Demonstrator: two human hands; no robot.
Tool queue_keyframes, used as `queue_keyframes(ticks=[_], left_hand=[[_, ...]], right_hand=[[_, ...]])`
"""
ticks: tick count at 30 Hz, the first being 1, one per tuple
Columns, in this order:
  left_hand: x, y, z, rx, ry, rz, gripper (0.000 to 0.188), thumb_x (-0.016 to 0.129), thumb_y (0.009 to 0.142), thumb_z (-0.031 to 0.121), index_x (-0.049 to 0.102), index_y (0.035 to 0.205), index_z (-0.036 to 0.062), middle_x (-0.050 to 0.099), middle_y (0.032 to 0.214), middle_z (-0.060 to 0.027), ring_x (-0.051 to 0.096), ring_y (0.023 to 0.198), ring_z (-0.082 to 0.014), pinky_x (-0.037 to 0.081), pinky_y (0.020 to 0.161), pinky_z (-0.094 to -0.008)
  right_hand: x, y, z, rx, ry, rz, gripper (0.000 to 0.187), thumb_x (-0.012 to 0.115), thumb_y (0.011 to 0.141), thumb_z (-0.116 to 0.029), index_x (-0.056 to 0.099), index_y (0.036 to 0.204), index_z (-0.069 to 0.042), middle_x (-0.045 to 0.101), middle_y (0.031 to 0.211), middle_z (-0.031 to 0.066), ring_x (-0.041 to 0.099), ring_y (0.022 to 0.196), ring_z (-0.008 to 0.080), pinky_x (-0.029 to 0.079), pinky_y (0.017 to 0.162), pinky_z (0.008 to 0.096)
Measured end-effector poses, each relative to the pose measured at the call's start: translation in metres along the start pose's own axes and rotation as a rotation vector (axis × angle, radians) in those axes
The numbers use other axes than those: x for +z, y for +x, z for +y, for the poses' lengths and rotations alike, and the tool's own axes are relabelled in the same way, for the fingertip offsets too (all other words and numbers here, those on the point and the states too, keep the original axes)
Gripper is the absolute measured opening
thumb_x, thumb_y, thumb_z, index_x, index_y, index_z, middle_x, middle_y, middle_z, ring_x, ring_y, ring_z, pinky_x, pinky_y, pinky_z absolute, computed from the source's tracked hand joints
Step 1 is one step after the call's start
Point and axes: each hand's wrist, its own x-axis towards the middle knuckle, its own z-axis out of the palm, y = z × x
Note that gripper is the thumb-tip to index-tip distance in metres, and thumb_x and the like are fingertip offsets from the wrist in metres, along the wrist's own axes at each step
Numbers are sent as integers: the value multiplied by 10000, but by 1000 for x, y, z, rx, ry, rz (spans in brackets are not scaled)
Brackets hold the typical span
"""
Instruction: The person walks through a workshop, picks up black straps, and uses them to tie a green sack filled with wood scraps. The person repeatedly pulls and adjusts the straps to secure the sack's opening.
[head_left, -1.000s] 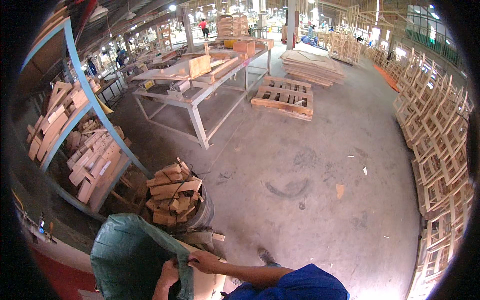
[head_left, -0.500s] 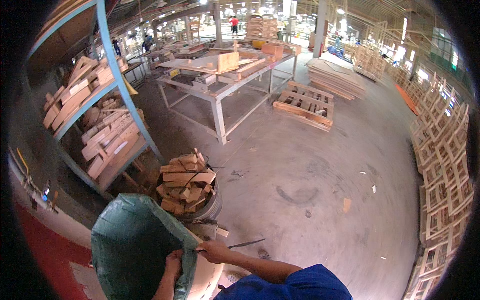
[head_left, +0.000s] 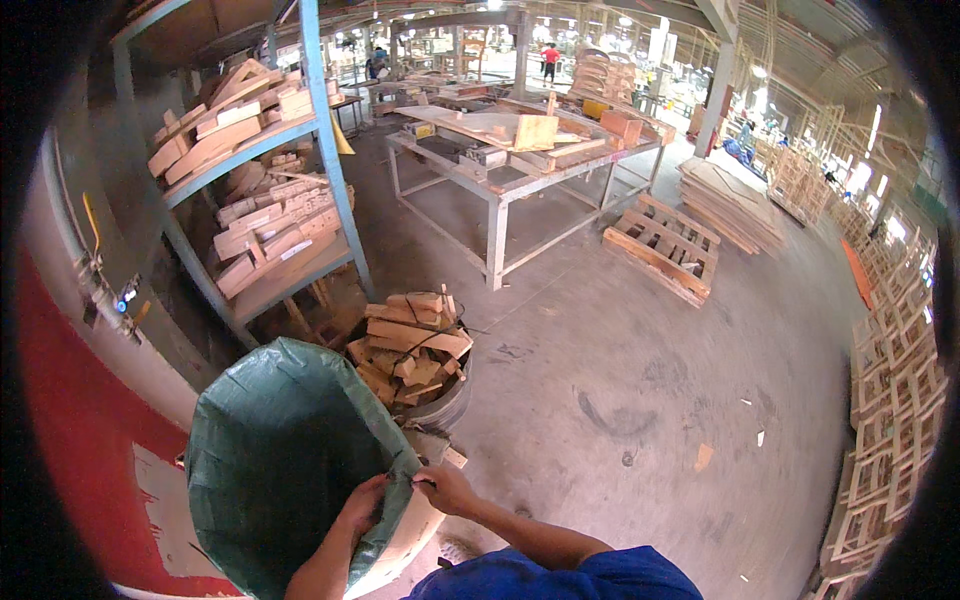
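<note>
A large green woven plastic sack (head_left: 265, 440) stands open-mouthed in front of me. Its edge is folded over the rim of a pale round container (head_left: 412, 530). My left hand (head_left: 364, 503) reaches inside the mouth, its fingers closed on the sack at the near right edge. Just across that edge, my right hand (head_left: 447, 491) pinches the same rim from outside. Something small and dark shows at the right fingertips, too small to name. The sack's bottom is in shadow, so its contents cannot be made out.
A round bin (head_left: 447, 405) heaped with wood offcuts (head_left: 415, 345) stands just beyond the sack. A blue shelf rack (head_left: 340, 190) with wooden pieces rises at the left. Farther off are a metal-framed table (head_left: 497, 240) and a pallet (head_left: 660, 245). Stacked wooden frames (head_left: 890, 440) line the right.
My view has turned left, so the scene sits farther right. Both hands remain at the sack's rim. A thin dark strip that stuck out beyond my right hand no longer shows.
</note>
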Motion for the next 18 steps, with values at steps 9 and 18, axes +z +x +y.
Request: queue_keyframes(ticks=[9, 18], left_hand=[[-26, 35, -18, 89, 94, 83, 155, 632, 950, 321, 693, 1009, 192, 623, 860, 44, 558, 771, -113, 457, 690, -312], [-34, 58, -54, 2, -162, 151, 170, 668, 957, 219, 669, 1069, 90, 642, 906, -24, 612, 762, -181, 524, 676, -333]], right_hand=[[-21, -4, 28, 11, -221, -204, 160, 653, 933, -200, 747, 1002, -90, 741, 1000, 133, 705, 946, 326, 549, 831, 448], [-38, -8, -34, -82, -398, -24, 107, 719, 874, -154, 746, 963, -102, 689, 922, 125, 679, 845, 342, 540, 745, 438]])
